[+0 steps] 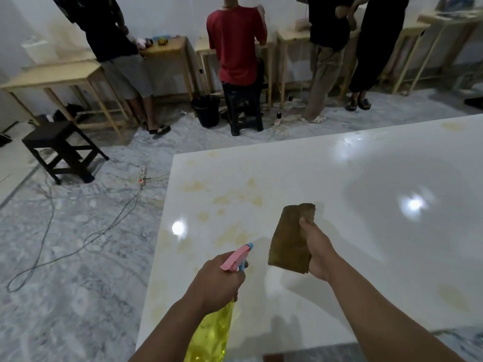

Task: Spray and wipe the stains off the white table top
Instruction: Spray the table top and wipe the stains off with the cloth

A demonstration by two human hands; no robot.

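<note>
The left hand (218, 280) has its fingers clenched round the neck of a spray bottle (213, 333), yellow liquid in the body, the pink nozzle (239, 257) aimed out over the white surface (366, 257). Just beside it the right hand (317, 253) grips a folded brown cloth (290, 241), fingers closed on one edge, held above the top; whether it touches I cannot tell. Beyond the nozzle, yellowish stains (235, 197) spread across the near left part of the surface. Farther off, a dark stool (61, 150) stands on the marble floor, and people stand at wooden benches (60, 77) along the wall.
</note>
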